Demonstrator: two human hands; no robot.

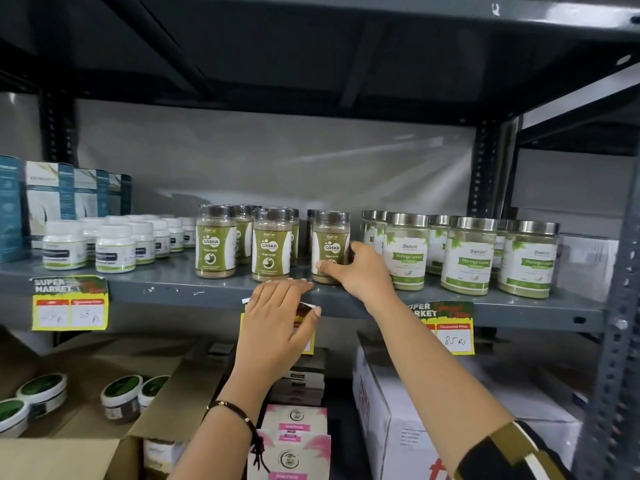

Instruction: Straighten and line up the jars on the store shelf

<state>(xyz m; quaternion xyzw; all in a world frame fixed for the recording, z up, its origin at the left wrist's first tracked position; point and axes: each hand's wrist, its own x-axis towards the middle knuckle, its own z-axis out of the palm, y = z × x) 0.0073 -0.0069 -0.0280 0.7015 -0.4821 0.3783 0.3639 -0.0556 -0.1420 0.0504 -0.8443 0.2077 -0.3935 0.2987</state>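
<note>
The Gaska jar (329, 247) being handled is the rightmost of three front jars of that kind, standing upright at the near edge of the grey metal shelf (173, 285), with the right hand (360, 271) wrapped around its lower right side: thumb across the front of the label, fingers curled behind. It seems to sit a shade nearer the edge than its two neighbours (271, 244) to the left, so the step in hand is probably to slide and turn it until its label faces squarely forward and its base lines up with theirs. A low grip like this suits sliding; pushing near the base should keep a tall, narrow jar from tipping, and a slow twist should square the label. The left hand (277, 327) lies flat with fingers extended over the shelf lip, grasping nothing, covering a price tag (306, 336). The jars look like clear plastic cylinders with dark transparent caps, filled with olive-brown powder and wrapped in glossy green-and-white labels. To the right stand wider Moringa jars (467, 258) with brushed metal lids; to the far left, small white bottles (114, 247) with white caps.
</note>
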